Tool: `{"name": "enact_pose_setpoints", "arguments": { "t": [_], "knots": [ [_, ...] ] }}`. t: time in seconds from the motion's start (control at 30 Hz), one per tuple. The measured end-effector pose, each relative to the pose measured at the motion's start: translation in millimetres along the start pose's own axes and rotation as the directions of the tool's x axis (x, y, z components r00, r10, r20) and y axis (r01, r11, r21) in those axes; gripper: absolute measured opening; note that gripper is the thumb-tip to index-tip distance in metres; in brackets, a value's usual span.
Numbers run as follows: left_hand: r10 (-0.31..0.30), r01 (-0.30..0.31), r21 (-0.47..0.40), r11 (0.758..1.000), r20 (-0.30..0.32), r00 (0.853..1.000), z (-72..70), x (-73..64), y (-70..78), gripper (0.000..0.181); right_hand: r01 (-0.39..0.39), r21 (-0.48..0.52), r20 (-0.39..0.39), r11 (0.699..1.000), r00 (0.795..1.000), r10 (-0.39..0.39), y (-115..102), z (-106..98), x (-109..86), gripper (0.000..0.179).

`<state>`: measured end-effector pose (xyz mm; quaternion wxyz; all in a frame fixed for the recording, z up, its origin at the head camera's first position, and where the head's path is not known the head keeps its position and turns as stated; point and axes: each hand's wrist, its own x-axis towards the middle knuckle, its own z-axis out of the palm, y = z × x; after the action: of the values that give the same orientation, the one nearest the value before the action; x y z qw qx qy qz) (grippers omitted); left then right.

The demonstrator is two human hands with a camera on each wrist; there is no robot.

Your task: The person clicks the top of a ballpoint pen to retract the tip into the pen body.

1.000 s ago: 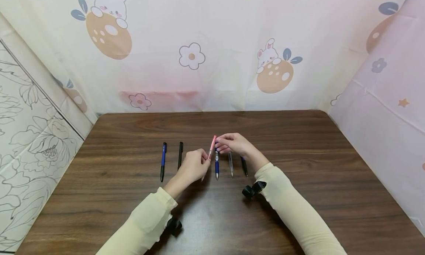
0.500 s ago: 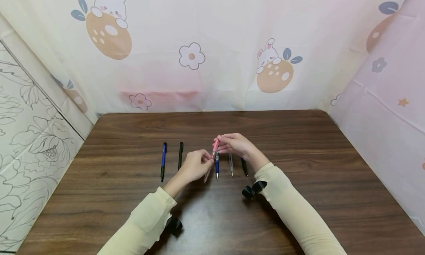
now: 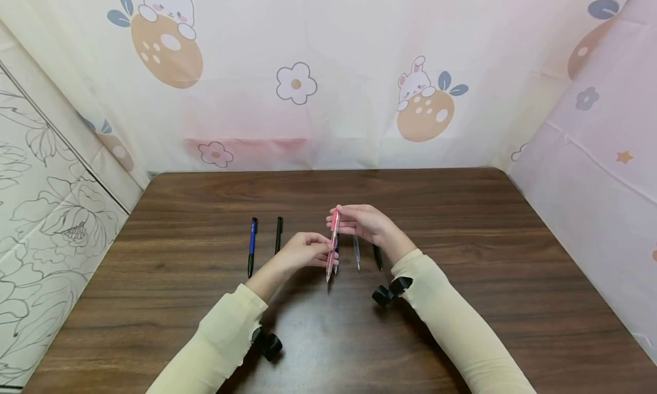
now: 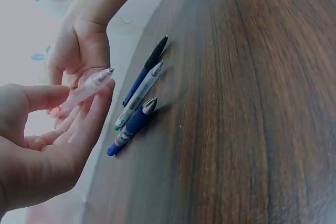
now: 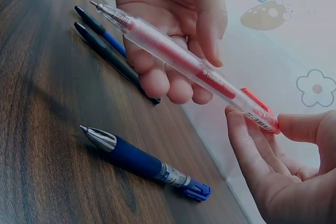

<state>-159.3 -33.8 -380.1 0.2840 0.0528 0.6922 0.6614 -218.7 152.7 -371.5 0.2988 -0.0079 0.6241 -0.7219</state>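
A clear pen with red inside [image 5: 210, 80] is held above the table, its metal point toward the person. At its clicker end, my right hand [image 3: 366, 223] pinches it, the thumb against the button. My left hand [image 3: 303, 250] holds the barrel lower down, fingers curled behind it and thumb beside it. Beneath the hands lies a blue pen with a silver tip [image 5: 139, 158], partly covered in the head view. Beside it rest a clear pen [image 4: 139, 95] and a dark pen with a blue barrel [image 4: 147, 69].
Left of the hands, a blue and black pen [image 3: 252, 247] and a black pen [image 3: 279, 234] lie on the brown wooden table [image 3: 436, 200]. A patterned curtain [image 3: 349, 114] hangs along the table's far edge. Both wrists carry small black cameras.
The red pen has moved a little right and stands straighter in the head view. My right hand has taken hold of its clicker end, and my left fingers have shifted right along with it.
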Motion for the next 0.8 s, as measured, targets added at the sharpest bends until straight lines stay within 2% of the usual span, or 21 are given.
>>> {"name": "enact_pose_setpoints", "arguments": {
  "t": [0.2, 0.53, 0.8],
  "knots": [
    [-0.053, 0.055, -0.050, 0.997, 0.045, 0.998, -2.1, -0.5, 1.2, 0.030, 0.009, 0.021, -0.003, 1.000, 1.000, -0.009, 0, 0, 0.2, 0.046],
    [-0.056, 0.069, -0.088, 0.994, 0.142, 0.988, -4.7, -0.5, -7.2, 0.037, -0.021, -0.019, -0.026, 1.000, 0.999, 0.020, 3, 4, -0.1, 0.045],
    [-0.094, 0.120, -0.217, 0.969, 0.126, 0.988, -6.2, -0.8, -11.3, 0.041, -0.006, -0.028, -0.050, 1.000, 0.999, 0.004, 1, 5, -0.2, 0.048]
  ]
}}
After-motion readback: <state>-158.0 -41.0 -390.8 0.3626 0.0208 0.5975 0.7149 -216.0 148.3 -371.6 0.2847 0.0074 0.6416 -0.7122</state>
